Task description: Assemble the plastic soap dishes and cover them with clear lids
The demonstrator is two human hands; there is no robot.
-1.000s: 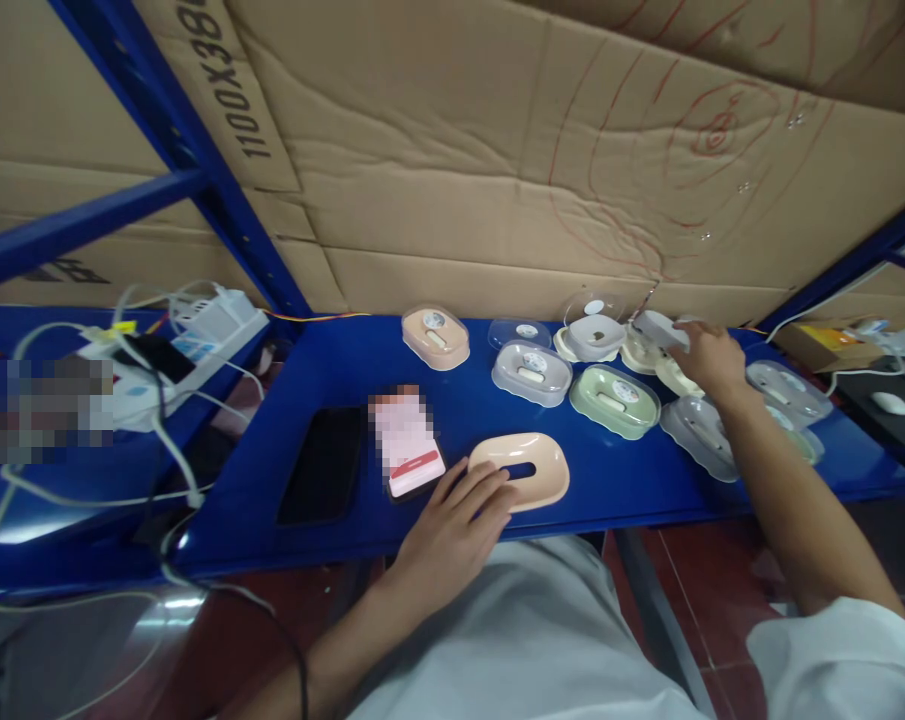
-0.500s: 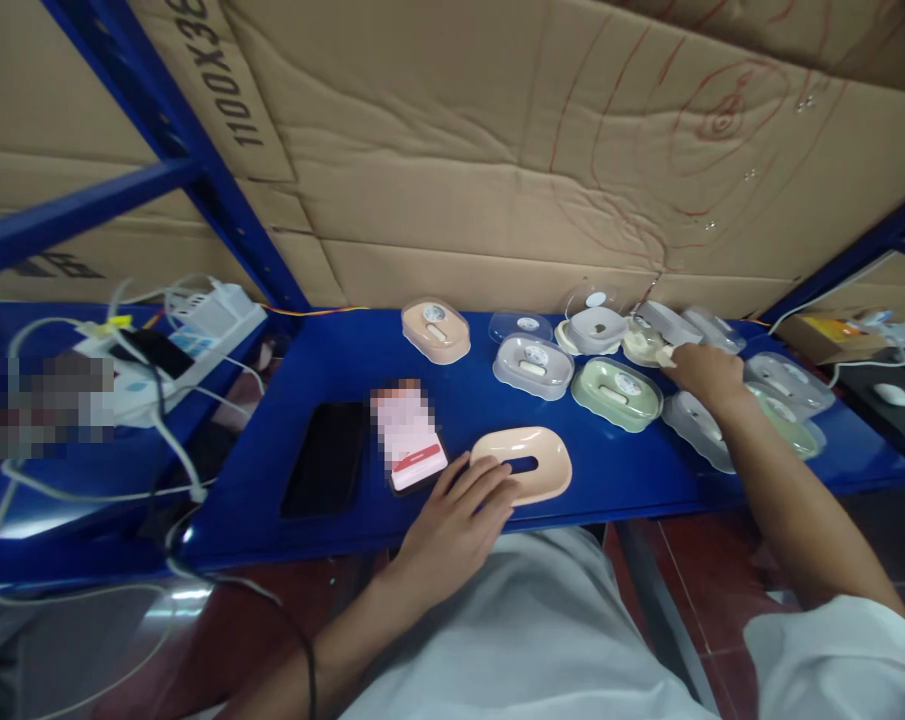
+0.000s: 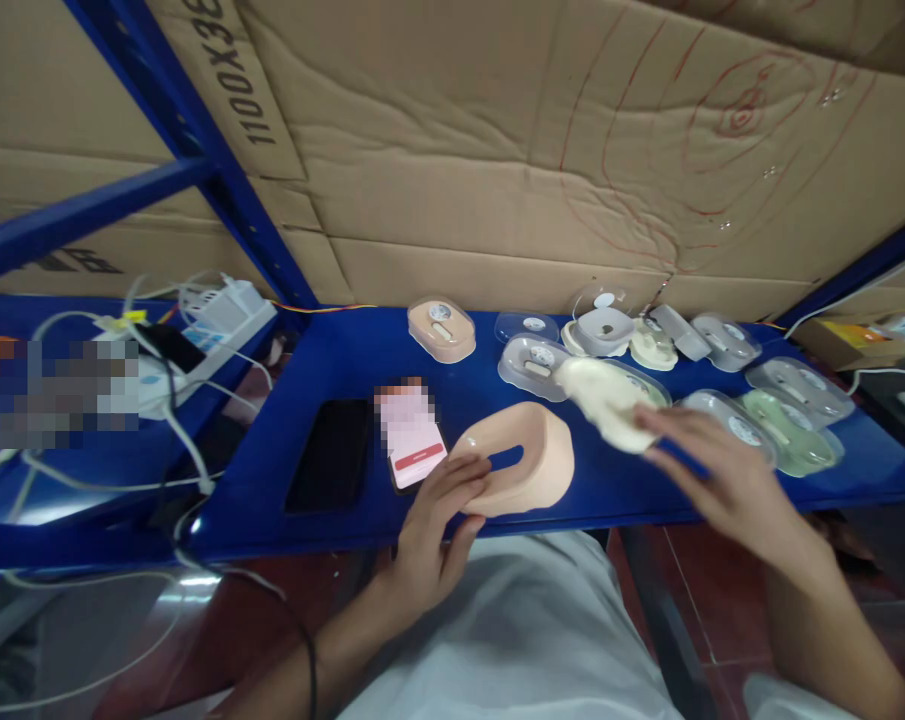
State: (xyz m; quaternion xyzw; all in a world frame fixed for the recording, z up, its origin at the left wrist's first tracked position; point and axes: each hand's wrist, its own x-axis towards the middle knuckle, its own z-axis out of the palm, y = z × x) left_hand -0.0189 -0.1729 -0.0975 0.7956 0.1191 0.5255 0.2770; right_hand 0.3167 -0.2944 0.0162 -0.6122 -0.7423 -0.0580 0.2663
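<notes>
Right grip (image 3: 733,495) above table (image 3: 609,490), cardboard (image 3: 437,150) behind

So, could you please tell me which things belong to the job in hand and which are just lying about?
Belonging: peach dish, touched by left hand; cream piece, held in right hand; probably the clear-covered dishes.

Apparently lying about: lit phone; black device; white cable.

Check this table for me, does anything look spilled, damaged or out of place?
No spill shows. At the left, white cables lie in a loose tangle, untidy. The cardboard behind is creased and marked with red rings, odd for a plain panel. The peach piece is tilted, but the left hand holds it.
</notes>
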